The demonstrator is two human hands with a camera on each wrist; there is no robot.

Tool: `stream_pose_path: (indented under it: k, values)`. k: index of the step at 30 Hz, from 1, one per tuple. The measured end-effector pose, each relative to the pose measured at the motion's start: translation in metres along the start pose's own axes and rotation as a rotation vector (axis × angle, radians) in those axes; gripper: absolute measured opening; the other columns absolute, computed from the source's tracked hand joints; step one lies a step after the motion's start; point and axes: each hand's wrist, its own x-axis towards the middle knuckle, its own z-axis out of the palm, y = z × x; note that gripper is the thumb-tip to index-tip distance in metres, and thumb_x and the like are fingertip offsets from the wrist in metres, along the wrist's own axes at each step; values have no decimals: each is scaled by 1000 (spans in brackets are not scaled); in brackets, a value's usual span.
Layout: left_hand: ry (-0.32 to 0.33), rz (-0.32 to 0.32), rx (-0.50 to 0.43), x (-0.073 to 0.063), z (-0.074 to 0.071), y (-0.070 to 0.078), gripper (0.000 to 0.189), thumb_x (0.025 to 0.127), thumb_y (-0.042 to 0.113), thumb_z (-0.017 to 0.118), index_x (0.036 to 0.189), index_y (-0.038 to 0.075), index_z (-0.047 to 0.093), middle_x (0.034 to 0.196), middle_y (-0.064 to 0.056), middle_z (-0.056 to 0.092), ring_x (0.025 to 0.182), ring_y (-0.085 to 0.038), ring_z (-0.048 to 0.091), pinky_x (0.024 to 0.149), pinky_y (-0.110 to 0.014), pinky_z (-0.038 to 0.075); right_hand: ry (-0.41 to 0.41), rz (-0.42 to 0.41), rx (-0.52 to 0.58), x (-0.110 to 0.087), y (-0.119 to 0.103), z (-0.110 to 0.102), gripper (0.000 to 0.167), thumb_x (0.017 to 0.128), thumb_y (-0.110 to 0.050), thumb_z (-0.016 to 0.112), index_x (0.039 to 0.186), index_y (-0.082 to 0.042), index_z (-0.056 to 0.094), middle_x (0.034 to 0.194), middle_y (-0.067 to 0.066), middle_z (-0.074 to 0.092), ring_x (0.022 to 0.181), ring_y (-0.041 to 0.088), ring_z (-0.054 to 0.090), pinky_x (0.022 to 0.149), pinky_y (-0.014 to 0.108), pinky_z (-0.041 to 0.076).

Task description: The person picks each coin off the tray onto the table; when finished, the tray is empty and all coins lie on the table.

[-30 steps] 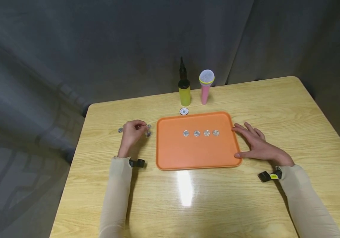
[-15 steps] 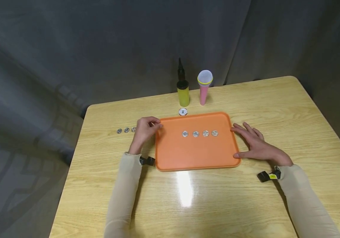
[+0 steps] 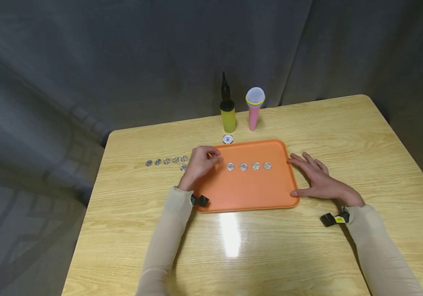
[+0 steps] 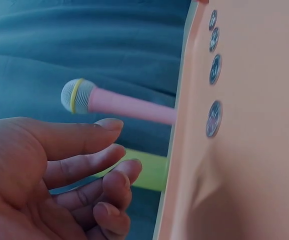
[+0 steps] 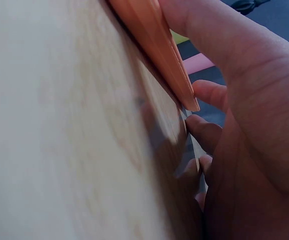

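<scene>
My left hand (image 3: 201, 164) hovers over the left part of an orange tray (image 3: 248, 193). In the left wrist view its fingers curl loosely, with a gap between thumb (image 4: 97, 135) and index finger and no object visible there. Just right of this hand, silvery coins (image 3: 230, 166) form a row on the tray; the left wrist view shows the nearest coin (image 4: 214, 119) beyond the fingertips. My right hand (image 3: 316, 181) rests at the tray's right edge, thumb and index finger spread along the rim (image 5: 184, 95), the other fingers fanned out.
Left of the tray, several more coins (image 3: 167, 161) lie in a row on the wooden table (image 3: 122, 230), one coin (image 3: 183, 167) below it. Behind the tray are a white poker chip (image 3: 227, 139), a yellow pump (image 3: 228, 119) with black nozzle, and a pink microphone (image 3: 254, 109).
My left hand has moved right, from the coins on the table to above the tray, uncovering the table row. The right hand and the tray coins stay put.
</scene>
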Motion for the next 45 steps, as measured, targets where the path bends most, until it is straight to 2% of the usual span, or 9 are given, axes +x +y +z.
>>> stream_pose_path:
  k: [5,12,17,21,29,32,38,45]
  values:
    - [-38,1,34,0,12,4,11,87,8,76,95,0,75,87,-14,73,63,-11,54,56,-18,41,1,-5,0,-1,1,1,96,78,-34,84,155,-13,31,167,22,14,155,47,-9,114,72,-5]
    - [-125,-6,64,-1,30,4,13,88,12,76,97,2,75,88,-11,74,62,-10,58,57,-18,45,2,1,-2,-6,1,3,96,78,-35,84,155,-14,31,166,23,15,154,47,-9,113,72,-5]
    - [-137,-17,137,-1,38,1,13,88,15,76,95,4,76,90,-9,73,74,-14,60,67,-23,48,4,-7,5,-8,1,5,94,79,-34,83,154,-14,31,166,23,15,154,48,-9,113,71,-5]
    - [-137,-8,203,0,40,-1,14,89,15,76,96,4,77,95,-9,74,85,-18,63,76,-29,52,10,-18,6,-8,1,6,94,79,-33,84,154,-14,32,166,24,16,154,49,-8,113,71,-5]
    - [-166,-25,262,1,43,-1,18,87,12,77,102,2,77,103,-12,71,94,-23,62,85,-37,53,8,-17,8,-6,0,4,93,79,-33,83,154,-14,32,166,24,15,154,49,-8,114,71,-6]
    - [-166,-35,290,2,45,-1,16,87,12,77,100,3,77,103,-12,68,94,-24,62,86,-38,52,4,-13,5,-4,-1,3,94,79,-34,83,154,-15,32,166,24,15,154,49,-8,114,71,-6]
    - [-156,-59,288,4,46,0,8,88,10,76,93,4,76,99,-10,66,91,-22,60,84,-36,51,-1,-7,7,-2,0,1,94,79,-34,84,155,-15,31,166,23,14,154,47,-9,114,70,-6]
    - [-150,-57,315,7,45,0,12,88,13,77,94,4,74,99,-9,66,90,-21,59,83,-36,51,3,-11,3,-1,0,0,94,79,-33,84,155,-15,31,166,24,15,154,48,-9,113,71,-5]
